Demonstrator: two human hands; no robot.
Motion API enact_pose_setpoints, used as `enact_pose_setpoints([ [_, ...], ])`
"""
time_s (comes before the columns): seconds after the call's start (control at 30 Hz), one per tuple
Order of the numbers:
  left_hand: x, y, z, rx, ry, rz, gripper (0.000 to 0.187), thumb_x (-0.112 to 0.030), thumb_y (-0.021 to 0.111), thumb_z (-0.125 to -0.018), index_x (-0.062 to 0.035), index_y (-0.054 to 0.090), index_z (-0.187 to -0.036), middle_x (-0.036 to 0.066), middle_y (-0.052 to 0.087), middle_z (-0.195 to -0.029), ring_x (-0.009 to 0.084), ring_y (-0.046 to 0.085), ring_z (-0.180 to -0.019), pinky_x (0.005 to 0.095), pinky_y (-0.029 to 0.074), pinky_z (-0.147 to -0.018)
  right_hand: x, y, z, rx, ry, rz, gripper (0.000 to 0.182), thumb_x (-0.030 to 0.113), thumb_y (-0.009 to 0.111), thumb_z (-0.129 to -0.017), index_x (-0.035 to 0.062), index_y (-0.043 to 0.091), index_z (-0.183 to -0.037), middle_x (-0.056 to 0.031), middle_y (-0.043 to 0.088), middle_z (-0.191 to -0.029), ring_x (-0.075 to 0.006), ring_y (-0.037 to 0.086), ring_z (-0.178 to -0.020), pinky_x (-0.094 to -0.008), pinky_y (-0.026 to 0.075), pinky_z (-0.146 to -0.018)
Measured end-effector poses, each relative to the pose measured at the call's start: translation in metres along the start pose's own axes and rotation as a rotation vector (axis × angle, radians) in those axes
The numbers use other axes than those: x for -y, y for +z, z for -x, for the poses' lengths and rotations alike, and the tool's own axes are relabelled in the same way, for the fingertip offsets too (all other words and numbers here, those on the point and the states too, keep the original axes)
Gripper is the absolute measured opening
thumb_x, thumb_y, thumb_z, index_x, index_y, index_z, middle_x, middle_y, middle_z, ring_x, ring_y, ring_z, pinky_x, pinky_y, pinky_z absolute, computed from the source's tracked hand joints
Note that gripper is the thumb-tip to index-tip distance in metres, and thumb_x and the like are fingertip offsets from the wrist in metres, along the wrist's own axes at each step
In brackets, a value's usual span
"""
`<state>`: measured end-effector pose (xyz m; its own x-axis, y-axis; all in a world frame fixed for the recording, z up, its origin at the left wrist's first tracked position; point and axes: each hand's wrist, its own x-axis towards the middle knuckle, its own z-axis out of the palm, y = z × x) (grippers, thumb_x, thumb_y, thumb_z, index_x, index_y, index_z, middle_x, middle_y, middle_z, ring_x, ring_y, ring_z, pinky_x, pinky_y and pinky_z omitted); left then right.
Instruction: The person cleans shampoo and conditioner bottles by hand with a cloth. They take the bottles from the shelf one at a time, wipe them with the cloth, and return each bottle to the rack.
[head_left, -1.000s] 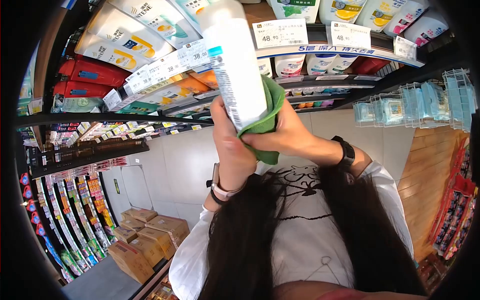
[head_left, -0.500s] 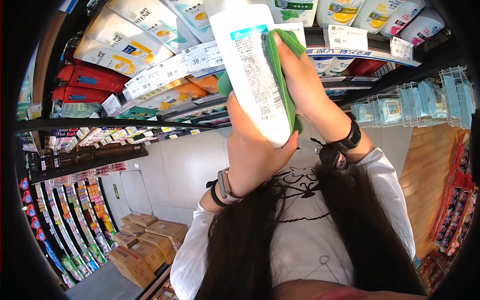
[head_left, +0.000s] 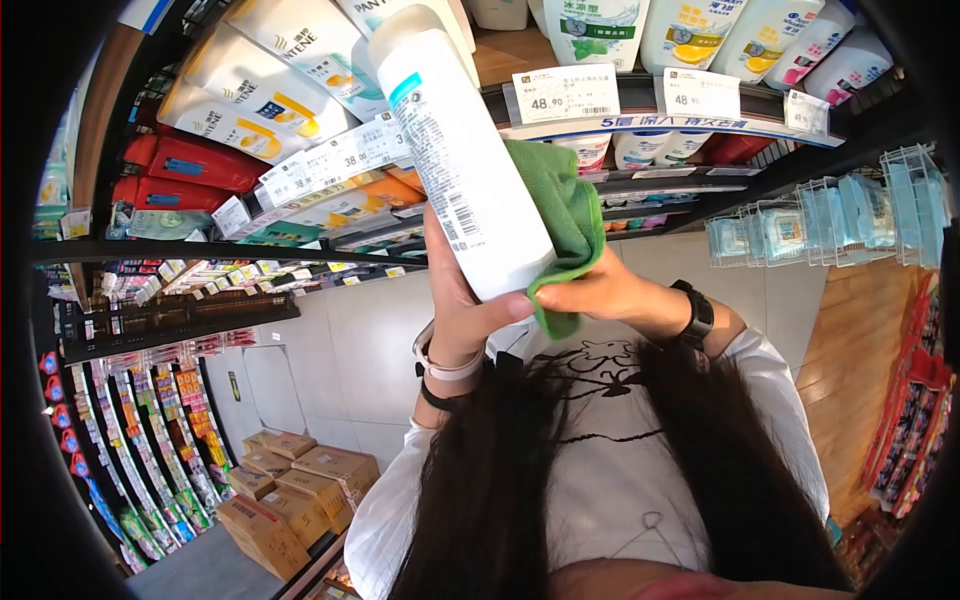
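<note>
A white shampoo bottle (head_left: 490,190) with a printed back label and barcode leans up and to the left in front of me. My left hand (head_left: 462,305) is wrapped round its lower left side, the thumb near the base. In my right hand (head_left: 600,297) is a green cloth (head_left: 560,210), bunched against the bottle's right side near its bottom. The right thumb pinches the cloth's lower edge close to the left thumb; the other right fingers are mostly hidden.
Shampoo bottles (head_left: 270,100) stand on the upper shelf behind price tags (head_left: 565,93). Wire baskets (head_left: 830,215) with light-blue packs hang at the right. Cardboard boxes (head_left: 305,490) are stacked at lower left. More stocked shelves (head_left: 150,440) line the left side.
The bottle has tilted further left and turned in my left hand. My right hand with the cloth has slid down from the bottle's upper right side to near its base.
</note>
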<state>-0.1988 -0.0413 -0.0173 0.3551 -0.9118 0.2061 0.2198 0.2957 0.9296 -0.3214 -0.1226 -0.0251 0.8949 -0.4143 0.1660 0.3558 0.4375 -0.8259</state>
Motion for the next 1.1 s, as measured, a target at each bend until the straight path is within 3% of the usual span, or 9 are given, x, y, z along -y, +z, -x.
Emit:
enact_pose_setpoints([
  [0.1,0.006,0.013,-0.006,-0.2,0.096,-0.006,0.091,-0.056,0.06,-0.068,0.0019,0.021,-0.127,0.013,0.04,-0.117,0.0216,0.043,-0.108,0.0357,0.036,-0.091,-0.002,0.004,-0.003,0.006,-0.183,0.4,0.061,0.007,0.071,-0.065,0.0003,0.041,-0.118,-0.008,0.052,-0.108,-0.0171,0.048,-0.101,-0.0316,0.038,-0.087],
  [0.2,-0.001,0.021,-0.006,-0.158,0.084,-0.17,0.095,-0.057,0.057,-0.067,0.0035,0.015,-0.127,0.015,0.032,-0.12,0.0219,0.036,-0.112,0.0344,0.028,-0.096,-0.008,0.002,0.0,-0.019,-0.283,0.637,0.057,0.008,0.071,-0.062,0.001,0.045,-0.112,-0.0094,0.052,-0.103,-0.0201,0.05,-0.098,-0.0331,0.04,-0.085],
  [0.37,0.006,0.012,0.001,-0.175,0.084,-0.214,0.087,-0.018,0.076,-0.057,0.0028,0.023,-0.123,0.014,0.039,-0.113,0.0215,0.042,-0.104,0.0343,0.034,-0.089,-0.001,-0.005,0.003,0.129,-0.432,0.849,0.047,0.012,0.071,-0.064,0.0026,0.05,-0.106,-0.0121,0.052,-0.102,-0.027,0.051,-0.095,-0.0363,0.041,-0.081],
  [0.43,0.009,0.019,-0.001,-0.227,0.247,-0.127,0.077,-0.027,0.072,-0.06,0.0035,0.032,-0.118,0.012,0.044,-0.108,0.0219,0.045,-0.101,0.0346,0.036,-0.089,0.002,-0.006,0.003,0.105,-0.538,0.956,0.06,0.014,0.075,-0.062,0.0032,0.045,-0.113,-0.0108,0.052,-0.104,-0.0224,0.05,-0.098,-0.035,0.039,-0.086],
  [0.53,0.001,0.027,-0.023,-0.126,0.503,0.198,0.079,-0.047,0.056,-0.059,0.0071,0.038,-0.113,0.017,0.045,-0.102,0.0262,0.044,-0.097,0.0358,0.037,-0.087,0.002,0.002,0.007,-0.221,-0.342,0.496,0.076,0.013,0.079,-0.059,0.0029,0.037,-0.121,-0.0086,0.05,-0.11,-0.0176,0.046,-0.104,-0.0328,0.035,-0.091],
  [0.6,-0.004,0.015,-0.031,0.088,0.57,0.205,0.081,-0.05,0.053,-0.06,0.0073,0.037,-0.116,0.018,0.045,-0.104,0.0266,0.044,-0.099,0.0358,0.037,-0.086,0.007,-0.01,0.008,-0.063,0.05,0.241,0.088,0.011,0.08,-0.058,0.0023,0.027,-0.127,-0.0067,0.042,-0.12,-0.0162,0.038,-0.113,-0.0312,0.032,-0.095],
  [0.83,-0.027,0.026,-0.037,-0.433,0.512,-0.006,0.072,-0.049,0.05,-0.076,0.0014,0.033,-0.125,0.013,0.047,-0.109,0.0278,0.049,-0.102,0.0412,0.039,-0.09,0.009,-0.02,0.01,-0.254,-0.235,0.002,0.083,0.004,0.074,-0.064,0.0041,0.022,-0.129,-0.0076,0.041,-0.12,-0.0155,0.039,-0.112,-0.0316,0.034,-0.092],
  [0.97,-0.038,0.036,-0.043,-0.437,0.61,0.226,0.06,-0.045,0.05,-0.079,-0.0024,0.039,-0.119,0.012,0.05,-0.107,0.0256,0.051,-0.096,0.0393,0.042,-0.086,0.014,-0.035,0.007,-0.318,-0.608,0.876,0.063,0.009,0.075,-0.062,0.002,0.04,-0.114,-0.0115,0.05,-0.104,-0.0221,0.05,-0.099,-0.0339,0.04,-0.083],
  [1.1,-0.055,0.06,-0.068,-0.455,0.861,0.046,0.048,-0.036,0.056,-0.076,-0.0012,0.046,-0.107,0.011,0.052,-0.094,0.0225,0.051,-0.088,0.0353,0.044,-0.08,0.022,-0.034,0.007,-0.44,-0.546,0.879,0.063,0.011,0.076,-0.061,0.0005,0.041,-0.112,-0.0118,0.051,-0.103,-0.0233,0.051,-0.097,-0.0348,0.041,-0.082],
])
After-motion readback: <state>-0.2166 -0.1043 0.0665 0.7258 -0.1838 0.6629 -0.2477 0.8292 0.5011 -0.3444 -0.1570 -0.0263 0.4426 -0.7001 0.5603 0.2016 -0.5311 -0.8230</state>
